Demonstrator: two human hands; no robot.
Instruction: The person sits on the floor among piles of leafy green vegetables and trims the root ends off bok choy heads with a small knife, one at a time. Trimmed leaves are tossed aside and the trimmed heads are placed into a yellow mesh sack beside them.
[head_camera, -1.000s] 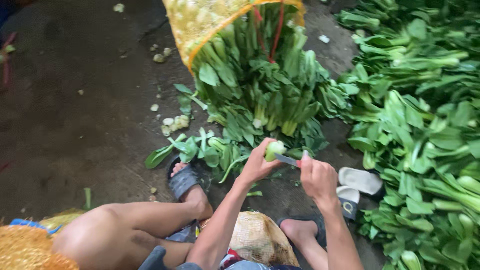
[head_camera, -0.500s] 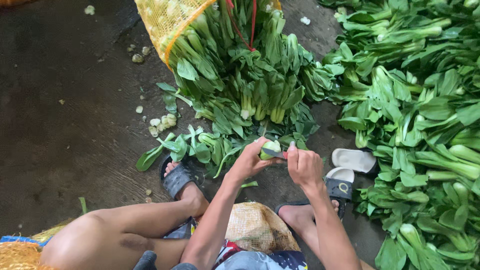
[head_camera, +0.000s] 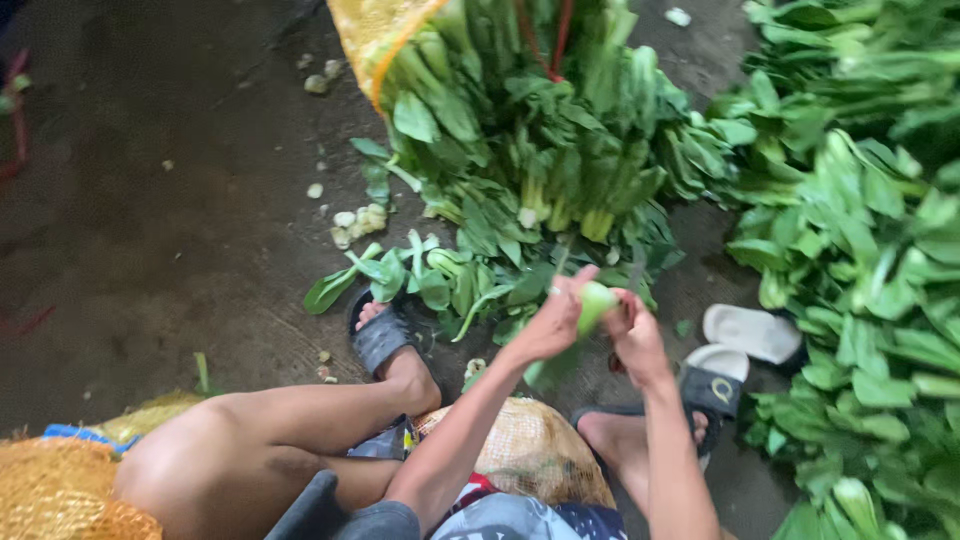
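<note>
On the dark wet floor at the left lie small pale stem cuttings, and a yellow mesh sack sits by the person's bent knee. Past the sandalled foot, loose green leaves are scattered before a big heap of leafy greens. The left hand closes its fingers around a pale green stalk, held above the floor between both hands. The right hand meets it, fist curled; what it grips I cannot tell. Further right, white slippers and another pile of greens.
</note>
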